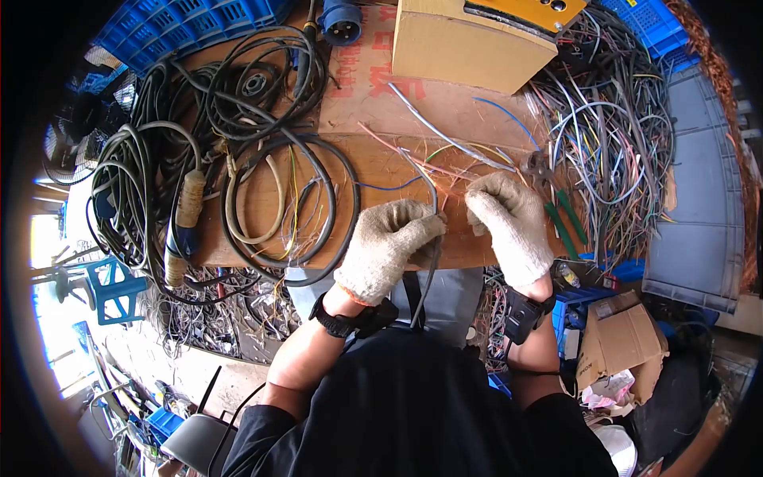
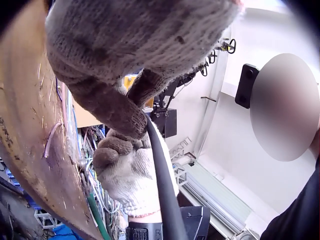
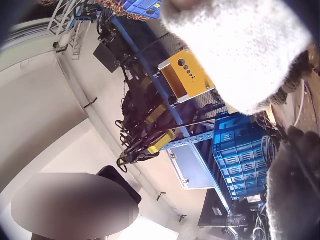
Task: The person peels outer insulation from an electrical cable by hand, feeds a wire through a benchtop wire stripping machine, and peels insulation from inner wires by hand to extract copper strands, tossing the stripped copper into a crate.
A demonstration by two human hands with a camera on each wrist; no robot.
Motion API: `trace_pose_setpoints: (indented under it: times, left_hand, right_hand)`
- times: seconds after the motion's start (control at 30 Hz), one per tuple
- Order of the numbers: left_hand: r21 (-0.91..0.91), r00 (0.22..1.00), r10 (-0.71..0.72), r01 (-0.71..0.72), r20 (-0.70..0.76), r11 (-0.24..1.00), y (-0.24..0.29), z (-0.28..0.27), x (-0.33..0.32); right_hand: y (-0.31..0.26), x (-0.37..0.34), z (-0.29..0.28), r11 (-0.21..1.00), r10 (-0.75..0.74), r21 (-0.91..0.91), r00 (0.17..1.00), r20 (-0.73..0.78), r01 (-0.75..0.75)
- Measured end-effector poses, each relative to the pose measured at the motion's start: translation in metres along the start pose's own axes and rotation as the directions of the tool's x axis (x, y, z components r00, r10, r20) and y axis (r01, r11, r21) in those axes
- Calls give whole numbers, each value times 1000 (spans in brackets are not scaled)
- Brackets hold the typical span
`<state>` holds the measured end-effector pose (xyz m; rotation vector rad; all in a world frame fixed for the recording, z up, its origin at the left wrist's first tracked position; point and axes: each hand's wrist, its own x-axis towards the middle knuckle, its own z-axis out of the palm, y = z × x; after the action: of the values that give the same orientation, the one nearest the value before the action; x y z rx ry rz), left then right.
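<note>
In the head view a white knit glove covers my left hand [image 1: 387, 242], whose thumb and fingers pinch a dark grey cable [image 1: 430, 278]. The cable hangs down toward my lap; in the left wrist view its thick length [image 2: 164, 180] runs down from the fingertips. My right hand [image 1: 509, 226], gloved too, is a little to the right, fingers curled, and no object shows in it. Close beyond it lie pliers with green handles [image 1: 566, 222]. Cut wires, among them a pale grey one [image 1: 433, 121], lie on the wooden table [image 1: 381, 163] beyond the hands.
Coiled black cables [image 1: 274, 119] fill the table's left side. A heap of mixed wires [image 1: 612, 151] lies at the right, beside a yellow-topped box [image 1: 469, 48]. A blue crate [image 1: 191, 28] stands at the back left, and a cardboard carton [image 1: 622, 342] sits low at the right.
</note>
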<state>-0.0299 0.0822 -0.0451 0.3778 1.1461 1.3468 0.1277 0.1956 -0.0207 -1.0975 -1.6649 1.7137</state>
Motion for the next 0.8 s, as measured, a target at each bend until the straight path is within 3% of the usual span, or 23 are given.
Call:
trace_pose_setpoints:
  times: [0.3, 0.5, 0.63, 0.8]
  left_hand:
    - [79, 999, 28, -25, -27, 997, -1, -5, 2]
    - [121, 996, 85, -80, -36, 990, 4, -3, 1]
    - [188, 992, 116, -104, -54, 977, 8, -3, 3]
    - [259, 982, 158, -128, -99, 957, 7, -4, 5]
  right_hand:
    - [7, 8, -20, 998, -64, 27, 997, -30, 65]
    - [4, 4, -13, 997, 1, 76, 996, 93, -9]
    - [4, 1, -16, 993, -89, -52, 974, 208, 102]
    - [4, -1, -23, 952, -163, -218, 957, 239, 217]
